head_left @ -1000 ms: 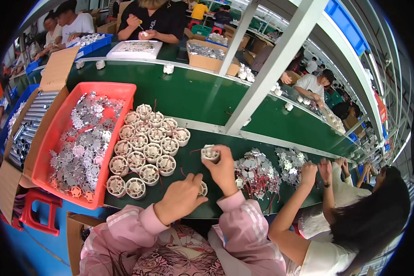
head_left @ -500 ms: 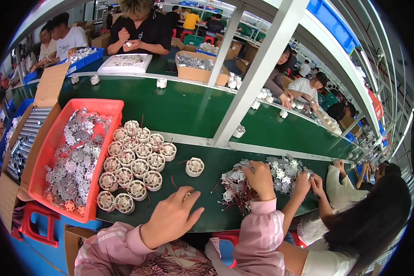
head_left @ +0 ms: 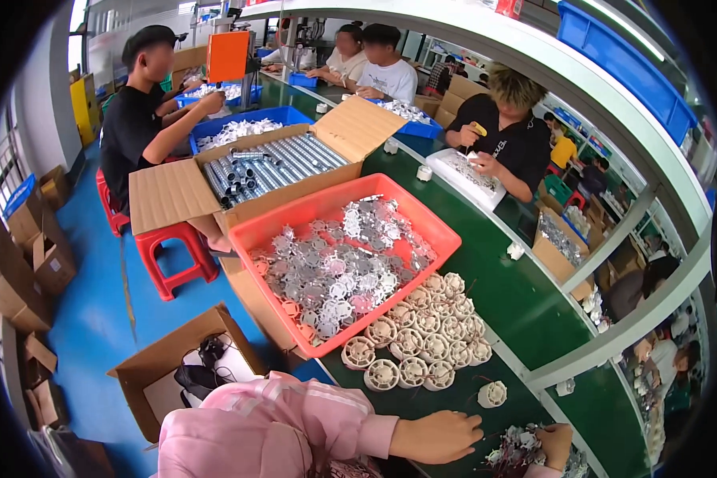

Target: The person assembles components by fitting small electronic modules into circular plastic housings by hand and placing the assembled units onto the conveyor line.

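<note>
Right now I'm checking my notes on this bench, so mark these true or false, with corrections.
1. The red tray holds flat silvery metal parts. True.
2. The round white pieces lie inside the red tray. False: they sit grouped on the green table beside it.
3. The left hand holds a white piece. False: it rests on the table, nothing visibly held.
4. The right hand is at a pile of metal parts. True.

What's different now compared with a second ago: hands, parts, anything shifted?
The right hand set down the single white round part it had been holding, and that part now lies alone on the green table. The hand went right into the pile of metal pieces. The left hand stays empty. Red tray and grouped white parts unchanged.
</note>
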A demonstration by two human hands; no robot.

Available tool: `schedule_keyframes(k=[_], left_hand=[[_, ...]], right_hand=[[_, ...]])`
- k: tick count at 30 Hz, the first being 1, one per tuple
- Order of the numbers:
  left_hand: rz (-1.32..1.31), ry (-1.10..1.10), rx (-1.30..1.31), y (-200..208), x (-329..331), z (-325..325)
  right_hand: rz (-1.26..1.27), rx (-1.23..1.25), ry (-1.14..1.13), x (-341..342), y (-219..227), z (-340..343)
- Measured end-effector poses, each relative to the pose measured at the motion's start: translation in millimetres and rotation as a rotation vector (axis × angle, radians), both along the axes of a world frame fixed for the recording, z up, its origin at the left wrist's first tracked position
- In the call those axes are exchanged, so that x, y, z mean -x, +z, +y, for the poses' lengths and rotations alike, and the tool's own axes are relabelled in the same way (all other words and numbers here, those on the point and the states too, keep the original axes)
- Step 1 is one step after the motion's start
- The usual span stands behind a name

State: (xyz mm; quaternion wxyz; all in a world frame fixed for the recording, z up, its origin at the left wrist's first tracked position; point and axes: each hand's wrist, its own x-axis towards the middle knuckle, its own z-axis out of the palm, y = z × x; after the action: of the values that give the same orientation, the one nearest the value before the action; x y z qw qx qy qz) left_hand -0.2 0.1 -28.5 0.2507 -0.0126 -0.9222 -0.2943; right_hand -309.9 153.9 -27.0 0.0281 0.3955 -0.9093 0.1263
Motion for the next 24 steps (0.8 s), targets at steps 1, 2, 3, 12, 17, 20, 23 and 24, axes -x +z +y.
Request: schedule_keyframes(k=[1, 2, 3, 12, 17, 20, 23, 24], left_hand=[[-0.031, -0.019, -0.026, 0.8, -0.6, -0.5], [-0.025, -0.016, -0.027, 2.0, -0.4, -0.9], [0.055, -0.019, -0.045, 3.3, 0.0, -0.6], [0.142, -0.26, -0.672, 30.7, 8.0, 21.3], [0.134, -0.295, -0.862, 36.7, -29.3, 20.9], [-0.076, -0.25, -1.221, 37.8, -45.0, 5.9], [-0.395, -0.232, -1.453, 43.7, -53.3, -2.1], [-0.457, -0.236, -1.415, 44.5, -53.4, -2.9]], right_hand=[[0.008, -0.001, 0.005, 1.1, 3.0, -0.1], [0.011, 0.026, -0.03, 2.2, 5.7, 0.4], [0.012, 0.053, -0.066, 3.0, 8.0, 1.4], [0.285, 0.586, -0.186, -138.5, 93.1, 11.7], [0.494, 0.345, 0.409, -251.0, 84.7, -24.2], [0.223, 0.341, 0.441, -253.8, 78.1, -15.8], [-0.059, 0.422, 0.462, -250.7, 77.7, -11.8], [-0.126, 0.488, 0.447, -247.8, 77.5, -11.6]])
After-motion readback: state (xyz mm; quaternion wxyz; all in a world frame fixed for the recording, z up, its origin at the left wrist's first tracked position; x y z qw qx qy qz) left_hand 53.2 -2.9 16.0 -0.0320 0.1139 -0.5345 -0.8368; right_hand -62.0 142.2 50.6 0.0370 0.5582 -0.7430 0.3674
